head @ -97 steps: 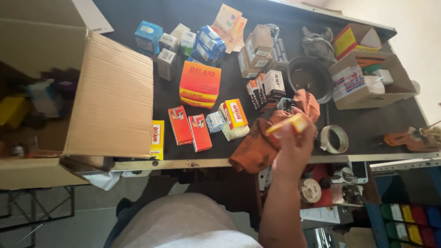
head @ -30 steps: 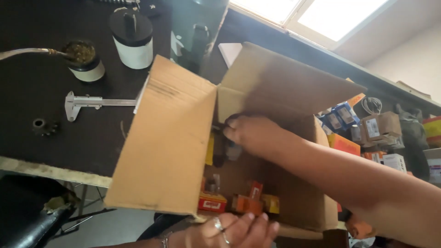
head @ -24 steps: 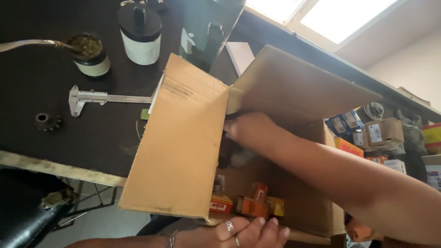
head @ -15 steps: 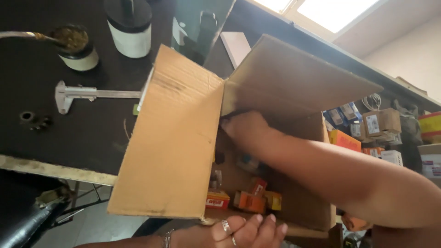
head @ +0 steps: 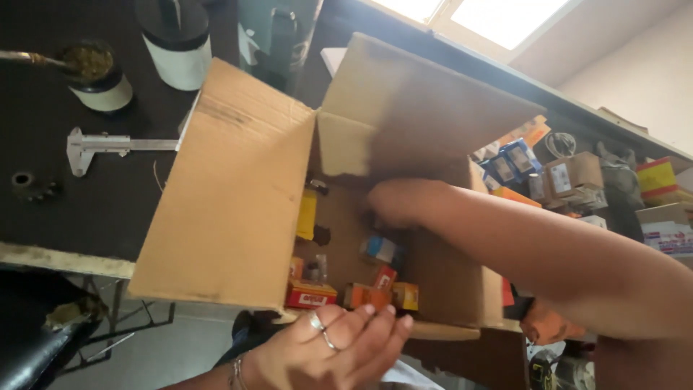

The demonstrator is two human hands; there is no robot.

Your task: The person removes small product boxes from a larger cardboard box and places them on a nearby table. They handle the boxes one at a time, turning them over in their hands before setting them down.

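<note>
A big open cardboard box [head: 238,209] stands on the dark table, its flaps up. Inside lie several small packets: a yellow one [head: 307,214], a blue-and-white one [head: 380,248], a red one [head: 312,295] and orange ones [head: 368,295]. My right hand [head: 401,202] reaches down into the box with its fingers curled and pointing away, so whatever is under them is hidden. My left hand [head: 339,347], wearing rings and a bracelet, hovers at the box's near edge with fingers stretched out and nothing in it.
Left of the box on the table lie a metal caliper [head: 108,146], a small gear [head: 25,180], a jar [head: 97,76] and a white-and-black canister [head: 177,43]. Several small cartons [head: 570,177] crowd the table to the right. The table's front edge [head: 65,258] runs at lower left.
My right hand, which earlier held a yellow packet over the table, has shifted from the box's far left corner toward its middle. My left hand has stayed at the near edge.
</note>
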